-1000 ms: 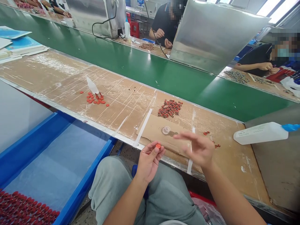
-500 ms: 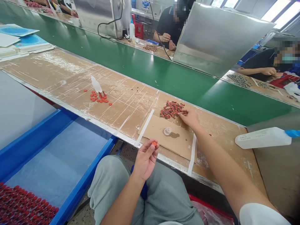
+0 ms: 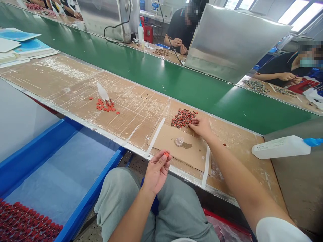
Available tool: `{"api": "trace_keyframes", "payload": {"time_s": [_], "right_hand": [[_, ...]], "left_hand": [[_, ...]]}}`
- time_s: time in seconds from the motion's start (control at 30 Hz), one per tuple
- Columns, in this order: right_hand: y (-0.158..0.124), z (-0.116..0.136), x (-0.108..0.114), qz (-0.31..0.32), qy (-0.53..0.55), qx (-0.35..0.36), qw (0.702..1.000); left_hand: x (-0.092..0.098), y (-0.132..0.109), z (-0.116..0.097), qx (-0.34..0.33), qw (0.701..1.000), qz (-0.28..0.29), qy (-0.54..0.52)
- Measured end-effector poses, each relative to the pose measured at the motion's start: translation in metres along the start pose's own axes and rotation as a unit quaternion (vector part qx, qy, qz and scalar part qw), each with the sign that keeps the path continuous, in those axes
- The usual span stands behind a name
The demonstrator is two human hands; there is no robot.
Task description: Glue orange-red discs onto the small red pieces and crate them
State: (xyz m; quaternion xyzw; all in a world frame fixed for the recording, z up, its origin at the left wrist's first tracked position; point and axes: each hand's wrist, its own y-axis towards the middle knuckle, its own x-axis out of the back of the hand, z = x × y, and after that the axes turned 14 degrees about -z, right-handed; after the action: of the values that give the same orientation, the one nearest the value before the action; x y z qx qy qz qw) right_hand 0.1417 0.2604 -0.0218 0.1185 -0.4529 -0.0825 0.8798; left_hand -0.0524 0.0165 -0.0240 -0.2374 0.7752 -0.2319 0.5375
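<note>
My left hand (image 3: 156, 170) is held over my lap near the bench edge and pinches a small red disc (image 3: 166, 154) between thumb and fingertips. My right hand (image 3: 201, 126) is stretched out to the right edge of a pile of small red and dark parts (image 3: 182, 118) on the cardboard-covered bench. Its fingertips are together at the pile; what they grip is too small to see. A small clear cap (image 3: 179, 141) sits on a cardboard sheet (image 3: 191, 153) between the two hands.
Loose red discs (image 3: 105, 106) and a small clear bottle (image 3: 103, 92) lie to the left. A white bottle with a blue cap (image 3: 281, 147) lies at the right. A blue bin (image 3: 83, 198) holding red parts sits lower left. Other people work beyond the green conveyor (image 3: 176, 84).
My right hand reached forward from in front of me to the pile and has drawn slightly back at its edge. The left hand kept the disc, almost still.
</note>
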Motion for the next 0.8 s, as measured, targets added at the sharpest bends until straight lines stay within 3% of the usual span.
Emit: {"api": "trace_keyframes", "payload": {"time_s": [0.17, 0.33, 0.63, 0.8], "right_hand": [[-0.002, 0.002, 0.006, 0.004, 0.06, 0.015, 0.998], [-0.022, 0.001, 0.009, -0.004, 0.086, 0.077, 0.993], [-0.048, -0.003, 0.012, -0.084, 0.101, 0.165, 0.977], [-0.058, -0.008, 0.011, -0.063, 0.114, 0.164, 0.978]], "left_hand": [[0.0, -0.001, -0.001, 0.003, 1.0, 0.001, -0.007], [0.0, -0.001, -0.002, 0.005, 1.0, 0.007, -0.02], [-0.001, -0.003, -0.001, -0.002, 1.0, 0.005, -0.02], [-0.001, -0.003, -0.001, -0.005, 1.0, 0.011, -0.018]]}}
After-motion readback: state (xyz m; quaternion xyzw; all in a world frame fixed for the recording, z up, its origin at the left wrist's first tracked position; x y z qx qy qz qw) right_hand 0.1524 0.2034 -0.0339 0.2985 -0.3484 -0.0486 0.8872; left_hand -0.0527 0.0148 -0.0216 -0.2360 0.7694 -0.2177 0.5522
